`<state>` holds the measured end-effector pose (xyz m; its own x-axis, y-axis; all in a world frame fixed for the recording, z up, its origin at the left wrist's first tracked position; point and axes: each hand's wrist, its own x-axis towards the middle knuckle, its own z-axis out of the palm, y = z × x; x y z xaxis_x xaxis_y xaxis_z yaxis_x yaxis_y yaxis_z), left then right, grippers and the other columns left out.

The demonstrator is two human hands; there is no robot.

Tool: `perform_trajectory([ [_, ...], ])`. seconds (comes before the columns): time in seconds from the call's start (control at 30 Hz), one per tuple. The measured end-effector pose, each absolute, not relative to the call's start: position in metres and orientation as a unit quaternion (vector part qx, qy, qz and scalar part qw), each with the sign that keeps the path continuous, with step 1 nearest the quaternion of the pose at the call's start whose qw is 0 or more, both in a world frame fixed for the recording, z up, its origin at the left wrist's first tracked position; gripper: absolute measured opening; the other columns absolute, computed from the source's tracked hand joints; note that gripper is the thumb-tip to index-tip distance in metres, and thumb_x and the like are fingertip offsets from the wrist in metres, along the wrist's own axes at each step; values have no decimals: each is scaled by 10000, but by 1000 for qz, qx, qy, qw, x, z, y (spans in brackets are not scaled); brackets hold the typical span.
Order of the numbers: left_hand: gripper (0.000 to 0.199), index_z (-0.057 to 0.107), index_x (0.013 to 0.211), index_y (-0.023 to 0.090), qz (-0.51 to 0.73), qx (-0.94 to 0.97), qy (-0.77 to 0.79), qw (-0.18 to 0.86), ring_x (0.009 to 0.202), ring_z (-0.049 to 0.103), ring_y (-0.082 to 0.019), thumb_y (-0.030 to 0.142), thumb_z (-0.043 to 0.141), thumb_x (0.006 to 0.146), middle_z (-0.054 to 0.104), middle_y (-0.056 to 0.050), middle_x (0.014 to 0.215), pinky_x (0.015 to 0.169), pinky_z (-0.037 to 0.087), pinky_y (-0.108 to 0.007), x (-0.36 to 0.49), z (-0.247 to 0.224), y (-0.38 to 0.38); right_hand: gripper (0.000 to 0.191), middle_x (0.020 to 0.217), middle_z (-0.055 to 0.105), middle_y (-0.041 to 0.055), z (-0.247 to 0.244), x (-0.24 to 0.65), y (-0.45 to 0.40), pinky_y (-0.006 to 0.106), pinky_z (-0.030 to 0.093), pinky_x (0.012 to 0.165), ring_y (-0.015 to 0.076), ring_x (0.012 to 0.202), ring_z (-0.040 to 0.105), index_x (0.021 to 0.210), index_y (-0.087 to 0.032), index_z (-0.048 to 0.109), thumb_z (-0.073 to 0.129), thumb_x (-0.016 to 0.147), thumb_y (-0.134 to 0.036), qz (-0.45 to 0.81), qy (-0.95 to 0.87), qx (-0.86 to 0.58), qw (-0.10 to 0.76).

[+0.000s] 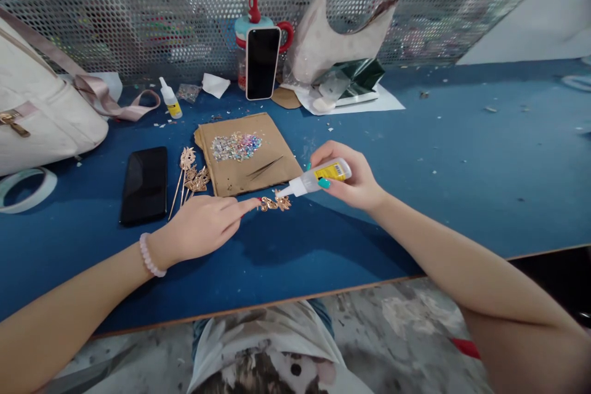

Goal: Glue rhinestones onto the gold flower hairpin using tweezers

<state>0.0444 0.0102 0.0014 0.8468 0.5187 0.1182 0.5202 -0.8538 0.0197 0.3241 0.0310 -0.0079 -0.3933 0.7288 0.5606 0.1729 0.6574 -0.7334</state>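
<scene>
The right hand [357, 181] grips 1 glue bottle [323, 176] tilted so its nozzle meets, or nearly meets, the gold ornament [282, 202] between both hands, while the left hand [203, 228] reaches a fingertip to that ornament's near side, though whether it pinches or merely steadies it I cannot tell. Just beyond the hands, the cardboard [226, 180] on the blue table [360, 265] carries a pile of shiny gems [236, 146] and tweezers [265, 167]. Beside the left hand lie more gold ornaments [197, 179] and, farther left, 1 black phone [144, 184].
</scene>
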Motion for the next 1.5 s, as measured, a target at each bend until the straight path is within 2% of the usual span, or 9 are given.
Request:
perform_trajectory([
  [0.2, 368, 437, 1284, 198, -49, -962, -269, 10, 674, 615, -157, 202, 314, 937, 655, 9, 831, 572, 419, -268, 44, 0, 12, 146, 691, 526, -33, -8, 324, 31, 216, 324, 468, 69, 519, 447, 830, -202, 544, 590, 708, -269, 259, -787, -293, 477],
  [1.07, 383, 423, 1300, 190, -43, -966, -253, 13, 674, 602, -146, 198, 328, 929, 634, 1, 800, 554, 423, -250, 44, 0, 11, 156, 704, 528, -32, -9, 325, 31, 217, 329, 461, 78, 518, 440, 846, -215, 559, 602, 708, -273, 265, -772, -302, 493],
  [1.37, 381, 440, 1289, 189, -40, -964, -261, 20, 651, 605, -147, 191, 332, 923, 642, -7, 775, 539, 425, -237, 45, 4, 9, 221, 642, 518, -33, -18, 328, 34, 231, 297, 437, 90, 485, 404, 845, -224, 566, 637, 716, -389, 338, -714, -316, 525],
  [1.5, 378, 439, 1288, 197, -34, -962, -271, 16, 664, 611, -144, 184, 328, 927, 651, -9, 793, 555, 421, -228, 45, 5, 9, 228, 645, 525, -33, -20, 330, 35, 226, 287, 435, 86, 491, 406, 848, -219, 573, 647, 713, -388, 361, -702, -309, 531],
])
